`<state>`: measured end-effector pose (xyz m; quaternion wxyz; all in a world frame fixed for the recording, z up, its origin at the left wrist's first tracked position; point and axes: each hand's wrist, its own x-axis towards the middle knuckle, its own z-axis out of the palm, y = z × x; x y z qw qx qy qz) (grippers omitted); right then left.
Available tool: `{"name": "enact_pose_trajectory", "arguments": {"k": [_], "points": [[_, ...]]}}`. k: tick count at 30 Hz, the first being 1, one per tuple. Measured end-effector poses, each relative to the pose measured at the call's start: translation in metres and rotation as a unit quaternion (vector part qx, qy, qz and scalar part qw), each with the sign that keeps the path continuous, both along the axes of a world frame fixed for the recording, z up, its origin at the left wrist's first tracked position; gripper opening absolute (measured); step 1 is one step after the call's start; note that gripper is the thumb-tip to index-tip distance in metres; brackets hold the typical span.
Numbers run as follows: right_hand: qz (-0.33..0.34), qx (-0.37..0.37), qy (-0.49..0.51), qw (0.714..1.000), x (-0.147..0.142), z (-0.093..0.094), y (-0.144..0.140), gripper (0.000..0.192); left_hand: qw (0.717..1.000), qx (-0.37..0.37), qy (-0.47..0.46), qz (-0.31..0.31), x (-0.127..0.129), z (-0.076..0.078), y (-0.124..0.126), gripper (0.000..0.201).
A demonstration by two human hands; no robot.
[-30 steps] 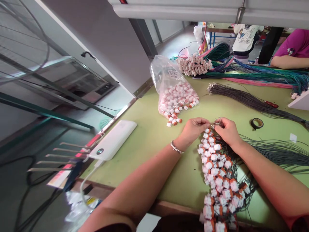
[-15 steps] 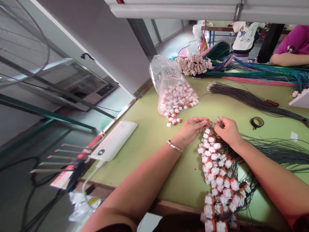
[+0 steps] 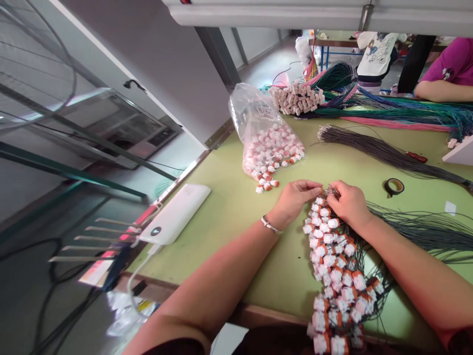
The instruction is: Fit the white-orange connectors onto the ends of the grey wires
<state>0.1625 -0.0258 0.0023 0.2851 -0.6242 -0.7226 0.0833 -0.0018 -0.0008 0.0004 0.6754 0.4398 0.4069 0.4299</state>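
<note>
The left hand [image 3: 295, 199] and right hand [image 3: 349, 203] meet fingertip to fingertip, both pinching thin dark wire ends [image 3: 331, 190] at the top of a strand of white-and-orange plastic connectors [image 3: 332, 266] running to the green counter's [image 3: 229, 217] near edge. A clear plastic bag of connectors [image 3: 268, 143] lies near the left edge.

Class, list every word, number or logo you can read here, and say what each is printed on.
Nothing can be read.
Bag: white label, print too small.
Power bank: round logo, blurred.
White shirt far back: a picture, no clear words.
Purple shirt: small mark, unreadable.
</note>
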Motion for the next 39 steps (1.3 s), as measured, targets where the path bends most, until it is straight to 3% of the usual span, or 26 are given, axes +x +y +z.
{"name": "enact_pose_trajectory", "arguments": {"k": [5,11,19,30,39], "points": [[0.008,-0.031,0.067,0.997,0.001,-0.002,0.001,0.018,0.999,-0.033,-0.038,-0.012,-0.001,-0.001,0.001,0.028],[0.031,-0.017,0.034,0.999,-0.001,-0.003,-0.001,0.015,0.994,-0.069,-0.074,-0.036,0.004,-0.002,0.001,0.027],[0.009,-0.044,0.232,0.972,-0.002,0.001,0.001,0.008,0.994,-0.058,-0.092,-0.026,0.006,-0.001,-0.001,0.025],[0.043,-0.068,0.202,0.976,0.001,-0.007,0.006,0.01,0.998,-0.036,-0.042,-0.018,0.008,-0.004,-0.003,0.025],[0.013,-0.053,0.209,0.976,0.001,-0.007,0.007,0.009,0.992,-0.063,-0.111,-0.002,0.007,-0.002,-0.004,0.022]]}}
